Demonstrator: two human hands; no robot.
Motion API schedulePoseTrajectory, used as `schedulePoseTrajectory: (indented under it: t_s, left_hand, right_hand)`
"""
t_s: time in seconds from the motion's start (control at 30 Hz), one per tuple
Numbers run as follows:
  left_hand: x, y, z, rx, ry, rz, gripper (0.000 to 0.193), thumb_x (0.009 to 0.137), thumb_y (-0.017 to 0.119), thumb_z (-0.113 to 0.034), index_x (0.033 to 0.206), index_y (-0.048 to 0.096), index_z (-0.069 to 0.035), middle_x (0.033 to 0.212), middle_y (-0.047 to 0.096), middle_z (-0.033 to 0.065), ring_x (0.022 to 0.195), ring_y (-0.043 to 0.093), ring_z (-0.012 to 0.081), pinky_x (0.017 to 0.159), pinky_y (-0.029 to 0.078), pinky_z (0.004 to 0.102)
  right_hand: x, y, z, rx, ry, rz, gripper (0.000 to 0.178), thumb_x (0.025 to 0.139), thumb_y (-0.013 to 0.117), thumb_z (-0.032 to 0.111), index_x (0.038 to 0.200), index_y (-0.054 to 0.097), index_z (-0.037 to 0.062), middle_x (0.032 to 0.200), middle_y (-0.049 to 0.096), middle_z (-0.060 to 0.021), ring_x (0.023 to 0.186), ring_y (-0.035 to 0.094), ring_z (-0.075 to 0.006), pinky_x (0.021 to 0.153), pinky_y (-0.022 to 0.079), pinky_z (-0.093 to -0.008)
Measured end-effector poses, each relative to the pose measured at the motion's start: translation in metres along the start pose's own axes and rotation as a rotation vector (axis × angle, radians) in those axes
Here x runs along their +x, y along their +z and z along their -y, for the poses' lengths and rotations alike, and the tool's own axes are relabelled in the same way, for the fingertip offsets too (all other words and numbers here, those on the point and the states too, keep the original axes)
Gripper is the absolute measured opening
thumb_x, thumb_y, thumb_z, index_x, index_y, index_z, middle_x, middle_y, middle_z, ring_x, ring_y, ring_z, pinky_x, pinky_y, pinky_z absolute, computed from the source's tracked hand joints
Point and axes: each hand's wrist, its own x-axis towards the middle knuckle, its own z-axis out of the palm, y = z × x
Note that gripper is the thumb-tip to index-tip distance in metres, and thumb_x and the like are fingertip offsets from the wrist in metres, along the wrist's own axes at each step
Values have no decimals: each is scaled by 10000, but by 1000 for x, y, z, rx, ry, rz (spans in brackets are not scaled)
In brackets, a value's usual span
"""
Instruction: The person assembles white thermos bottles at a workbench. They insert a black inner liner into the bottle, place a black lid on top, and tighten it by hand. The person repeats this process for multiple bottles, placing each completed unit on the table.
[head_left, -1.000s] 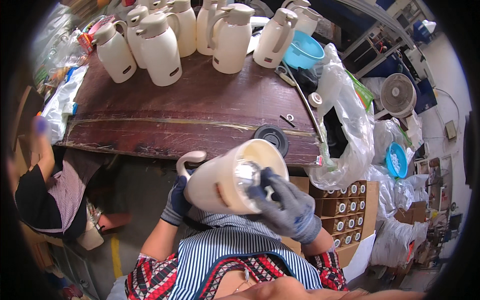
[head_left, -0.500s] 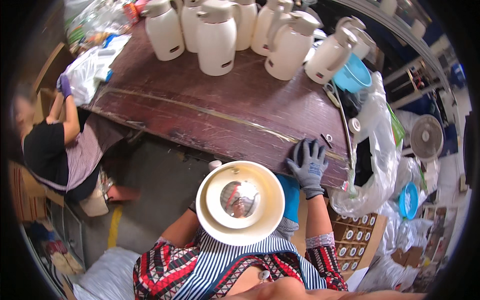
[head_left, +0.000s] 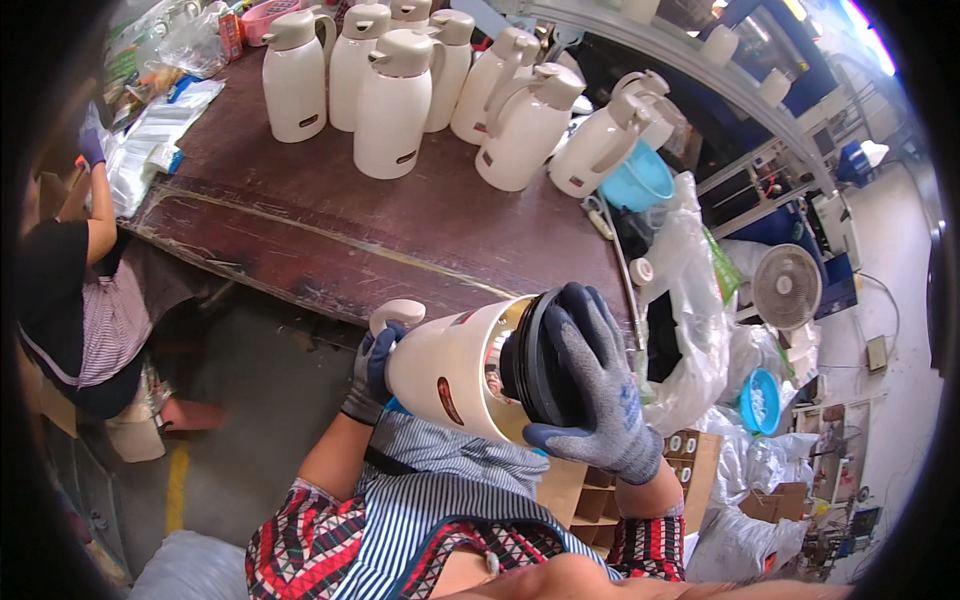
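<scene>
A cream-white vacuum jug (head_left: pixel 435 375) lies on its side in front of my chest, above the near table edge. My left hand (head_left: pixel 370 375), in a grey and blue glove, is closed round its far-left end near the pale handle (head_left: pixel 396 314). The wide open end faces right and shows a shiny mirrored liner (head_left: pixel 495 365). Against that opening, tilted and partly inside it, is a black round base piece (head_left: pixel 548 350). My gloved right hand (head_left: pixel 605 395) wraps round this piece, fingers over the top and thumb below.
Several cream jugs (head_left: pixel 393 115) stand along the back of the dark red table (head_left: pixel 330 215). A blue bowl (head_left: pixel 638 180) and clear plastic bags (head_left: pixel 690 330) sit at the right. A divided carton (head_left: pixel 590 500) is below my right arm. Another person (head_left: pixel 60 300) works at the left.
My right hand has left the table edge and now holds the black base piece at the jug's opening. The jug has turned from facing me to facing right. The view has shifted.
</scene>
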Motion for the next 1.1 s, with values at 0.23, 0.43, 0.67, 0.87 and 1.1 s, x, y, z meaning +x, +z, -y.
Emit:
schedulePoseTrajectory:
  t_s: [0.23, 0.43, 0.67, 0.87, 1.1]
  left_hand:
    - [10, 37, -13, 464, 288, 53, 283, 1051, 572, -296, 1174, 641, -51, 1088, 718, 82, 962, 691, 194, 870, 570, 358]
    - [16, 55, -31, 160, -259, 107, 202, 1070, 557, -204, 1126, 648, -32, 982, 695, 47, 902, 665, 148, 807, 550, 302]
    - [7, 51, -35, 583, 390, 50, 327, 1035, 611, -226, 1263, 591, 7, 1142, 691, 124, 1003, 684, 266, 869, 553, 378]
    - [-2, 67, -84, 504, 771, -149, 140, 985, 682, -83, 1097, 628, -20, 1055, 689, 57, 927, 655, 153, 842, 529, 334]
    - [-7, 93, -105, 582, 574, -92, 139, 987, 647, -126, 1064, 609, -15, 984, 689, 92, 942, 667, 189, 918, 540, 378]
  right_hand:
    - [-11, -3, 13, -104, -92, -53, 1064, 697, 811, 692, 1507, 512, 70, 1607, 329, -321, 1489, 264, -576, 1193, 237, -641]
    - [-16, -14, 10, -86, -304, 46, 929, 640, 816, 740, 1365, 635, 187, 1530, 433, -308, 1407, 374, -605, 1123, 315, -677]
    - [-41, 8, -30, 48, -98, -140, 1075, 758, 771, 659, 1561, 391, 53, 1649, 242, -325, 1525, 200, -554, 1231, 182, -604]
    - [-37, 10, -50, 694, 462, -137, 966, 1012, 300, 755, 1635, 239, 19, 1676, 279, -212, 1527, 314, -357, 1218, 290, -467]
    - [-35, 18, -64, 267, -84, -281, 951, 939, 589, 646, 1603, 313, 23, 1601, 338, -328, 1470, 347, -533, 1221, 252, -561]
